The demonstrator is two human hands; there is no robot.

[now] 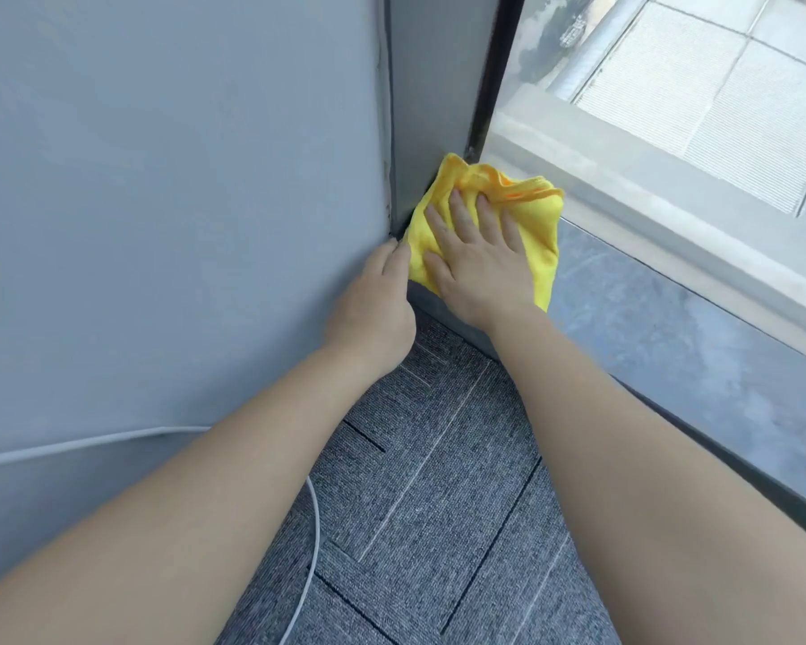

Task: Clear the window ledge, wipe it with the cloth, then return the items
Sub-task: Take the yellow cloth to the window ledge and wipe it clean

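Observation:
A yellow cloth (538,225) lies bunched on the far left end of the dark grey window ledge (661,328), in the corner by the wall. My right hand (478,260) lies flat on the cloth, fingers spread, pressing it onto the ledge. My left hand (373,304) rests beside it against the wall corner at the ledge's end, fingers curled, touching the cloth's left edge. No other items stand on the visible part of the ledge.
A grey wall (182,202) fills the left side. The window glass (694,86) runs along the back of the ledge. Grey carpet tiles (438,528) cover the floor below, with a white cable (312,528) trailing along the wall and floor.

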